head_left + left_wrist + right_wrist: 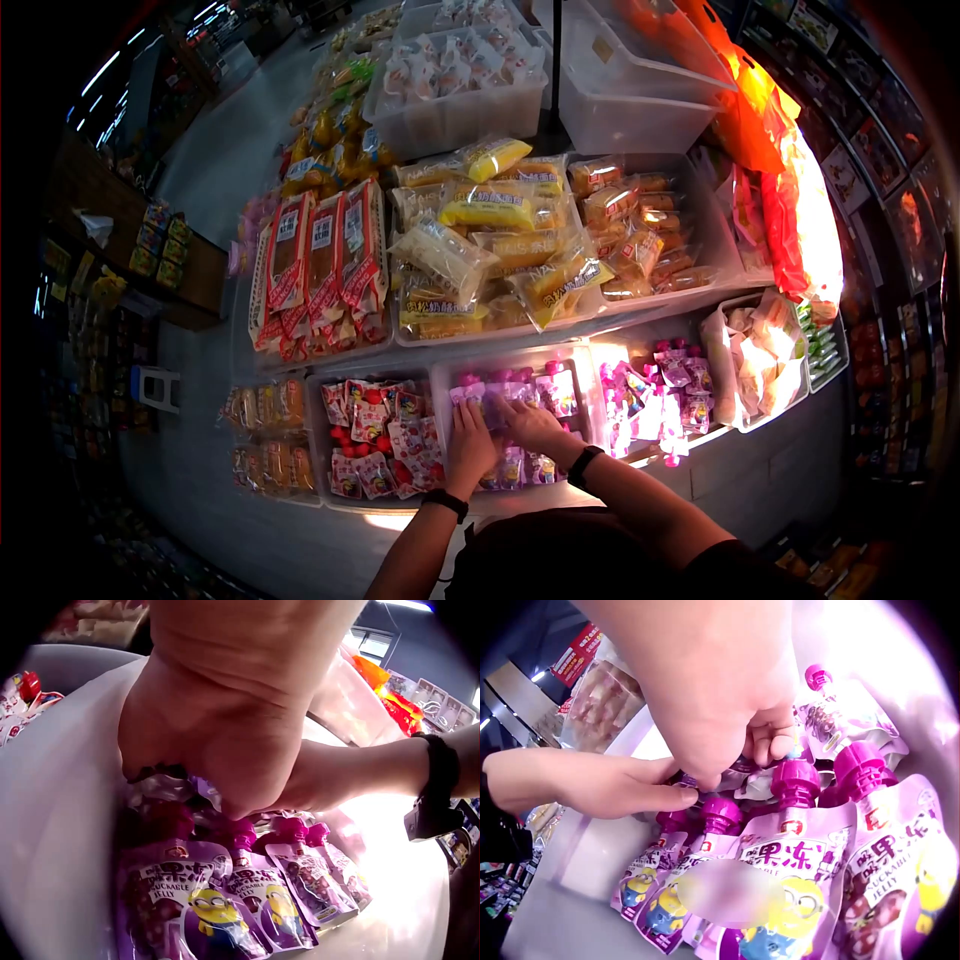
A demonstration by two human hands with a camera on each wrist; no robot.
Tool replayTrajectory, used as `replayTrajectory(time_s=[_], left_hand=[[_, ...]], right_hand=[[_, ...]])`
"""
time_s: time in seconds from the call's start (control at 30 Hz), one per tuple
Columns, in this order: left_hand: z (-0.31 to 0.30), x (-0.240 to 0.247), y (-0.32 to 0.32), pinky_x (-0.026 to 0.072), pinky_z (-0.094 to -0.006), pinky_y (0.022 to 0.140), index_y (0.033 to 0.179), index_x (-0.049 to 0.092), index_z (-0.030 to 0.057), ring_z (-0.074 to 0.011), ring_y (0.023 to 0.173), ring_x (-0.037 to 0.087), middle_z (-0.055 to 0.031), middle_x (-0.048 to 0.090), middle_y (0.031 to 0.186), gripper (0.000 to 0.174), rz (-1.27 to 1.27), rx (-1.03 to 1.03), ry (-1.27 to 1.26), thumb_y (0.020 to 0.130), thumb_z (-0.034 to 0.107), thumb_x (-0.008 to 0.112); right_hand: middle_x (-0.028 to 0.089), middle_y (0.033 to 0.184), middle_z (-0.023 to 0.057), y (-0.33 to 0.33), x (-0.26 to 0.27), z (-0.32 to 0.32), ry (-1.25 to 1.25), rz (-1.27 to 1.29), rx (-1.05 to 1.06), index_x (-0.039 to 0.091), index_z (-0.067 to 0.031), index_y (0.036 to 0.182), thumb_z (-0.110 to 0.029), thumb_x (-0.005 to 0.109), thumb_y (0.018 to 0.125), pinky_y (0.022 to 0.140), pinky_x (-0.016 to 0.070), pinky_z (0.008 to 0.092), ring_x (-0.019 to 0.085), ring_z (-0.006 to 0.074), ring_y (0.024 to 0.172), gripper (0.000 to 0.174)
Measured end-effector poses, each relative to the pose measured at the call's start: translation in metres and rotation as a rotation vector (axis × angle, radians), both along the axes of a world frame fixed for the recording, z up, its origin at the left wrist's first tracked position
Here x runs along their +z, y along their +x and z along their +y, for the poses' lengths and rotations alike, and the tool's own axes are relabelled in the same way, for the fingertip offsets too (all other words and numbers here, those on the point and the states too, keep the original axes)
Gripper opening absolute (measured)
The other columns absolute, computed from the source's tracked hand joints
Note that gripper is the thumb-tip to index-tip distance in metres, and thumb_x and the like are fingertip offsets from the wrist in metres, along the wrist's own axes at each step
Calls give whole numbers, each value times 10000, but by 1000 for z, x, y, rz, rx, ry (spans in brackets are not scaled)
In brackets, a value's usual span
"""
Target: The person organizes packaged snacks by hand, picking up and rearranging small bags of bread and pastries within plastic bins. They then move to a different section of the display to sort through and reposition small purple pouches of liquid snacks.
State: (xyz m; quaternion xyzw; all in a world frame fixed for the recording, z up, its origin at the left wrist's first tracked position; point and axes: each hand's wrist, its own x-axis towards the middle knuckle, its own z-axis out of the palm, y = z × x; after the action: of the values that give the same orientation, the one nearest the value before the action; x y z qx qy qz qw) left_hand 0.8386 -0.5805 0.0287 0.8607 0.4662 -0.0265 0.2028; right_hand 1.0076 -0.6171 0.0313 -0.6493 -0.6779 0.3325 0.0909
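Observation:
Both hands are inside a whitish plastic bin (440,385) of purple jelly pouches (510,468). My left hand (470,445) bends down among the pouches at the bin's left side, fingers and thumb at a pouch lying behind the front row. Beside it, my right hand (533,428) has its fingers curled at that same spot, as the right wrist view (712,697) shows. The pouch between the hands is mostly hidden by them. In front stand upright pouches (202,900) with magenta caps and a yellow cartoon figure.
Left of the bin is one with red-and-white pouches (370,425); to the right, another with purple pouches (655,390). Behind are yellow-wrapped breads (490,210), red-striped long packs (320,250) and stacked clear tubs (640,90). Strong sunlight falls on the right side.

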Motion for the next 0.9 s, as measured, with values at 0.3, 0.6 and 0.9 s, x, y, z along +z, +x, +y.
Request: replayTrajectory(time_s=[0.3,0.6,0.9], left_hand=[[-3,12,3,260,-442,1150,1389,310,-101,-429,1377,286,-329,247,1477,849,35,-169,238,773,325,712],[2,-6,-2,133,-471,1178,1477,286,27,-404,1462,77,-292,52,1560,1039,179,-164,-49,715,603,697],[5,19,2,162,-477,1168,1505,221,39,-423,1454,82,-282,-23,1566,973,340,-246,-139,804,575,631]], right_hand=[[341,1473,236,-14,-14,-12,335,-380,147,315,-27,1452,-254,556,871,1069,353,440,363,365,1355,669],[211,1555,220,1,-10,-13,192,-206,199,275,-81,1491,-538,526,891,1172,176,435,199,326,1453,795],[420,1445,206,1,20,-21,178,-338,261,437,8,1369,-512,544,884,1145,220,481,325,332,1393,719]])
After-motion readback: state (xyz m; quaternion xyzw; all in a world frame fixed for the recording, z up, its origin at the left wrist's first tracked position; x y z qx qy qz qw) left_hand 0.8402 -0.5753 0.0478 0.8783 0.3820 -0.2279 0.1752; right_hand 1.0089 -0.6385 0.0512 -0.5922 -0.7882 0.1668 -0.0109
